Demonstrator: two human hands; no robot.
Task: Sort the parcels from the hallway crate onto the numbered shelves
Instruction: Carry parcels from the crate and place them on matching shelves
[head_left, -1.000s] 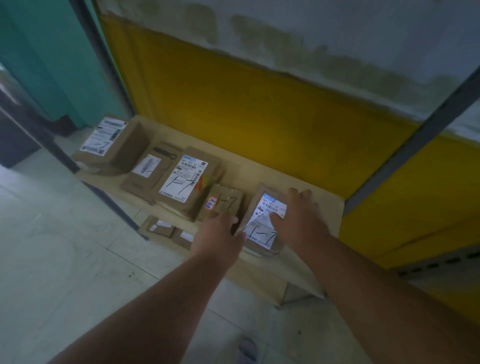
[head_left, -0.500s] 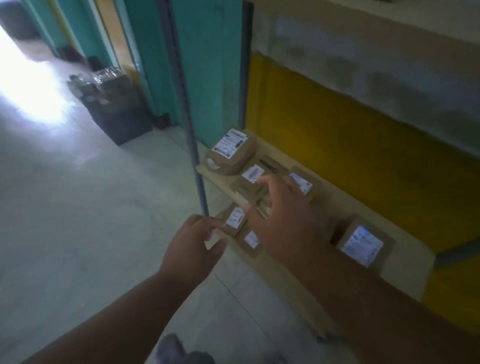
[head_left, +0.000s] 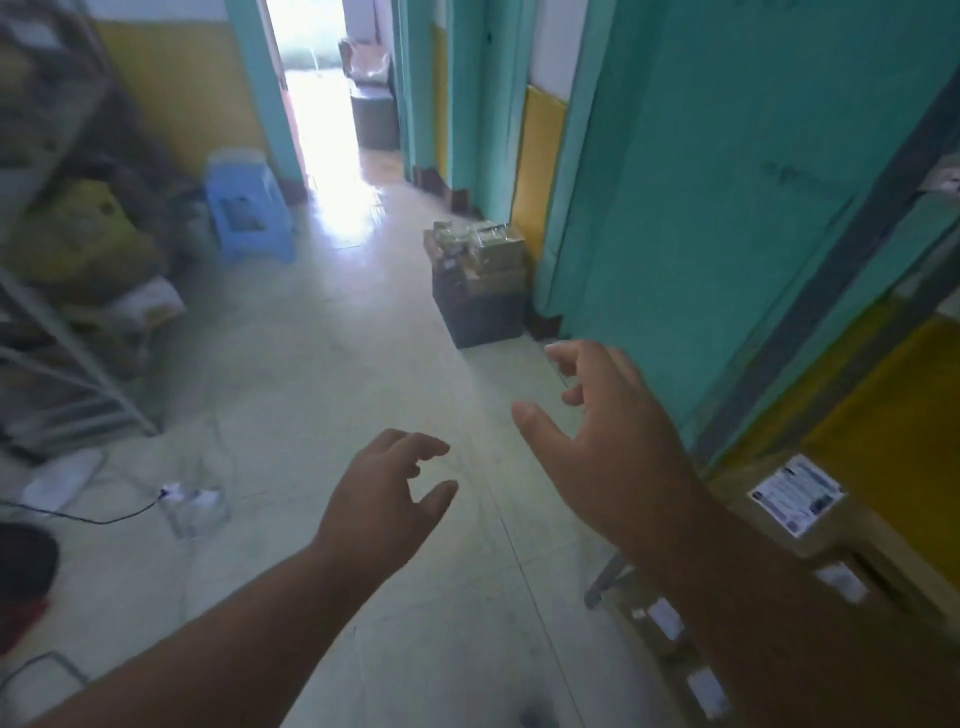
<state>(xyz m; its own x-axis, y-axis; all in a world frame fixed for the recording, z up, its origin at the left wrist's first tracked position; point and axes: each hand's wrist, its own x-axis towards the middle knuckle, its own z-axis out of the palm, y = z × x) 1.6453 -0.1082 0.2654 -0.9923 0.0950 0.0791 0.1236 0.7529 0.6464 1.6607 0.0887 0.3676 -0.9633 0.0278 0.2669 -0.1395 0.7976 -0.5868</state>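
Blue plastic stool (head_left: 248, 205), far left of crate, beside cluttered metal rack (head_left: 67, 332). Left hand (head_left: 382, 501), nearer than crate and left of it: empty, fingers loosely spread and curled. Dark crate (head_left: 480, 306) on floor against teal wall, heaped with brown parcels (head_left: 480, 244). Right hand (head_left: 610, 439), nearer than crate, slightly right: empty, fingers splayed wide. Labelled parcel (head_left: 795, 499) on low shelf (head_left: 758, 519), right of crate.
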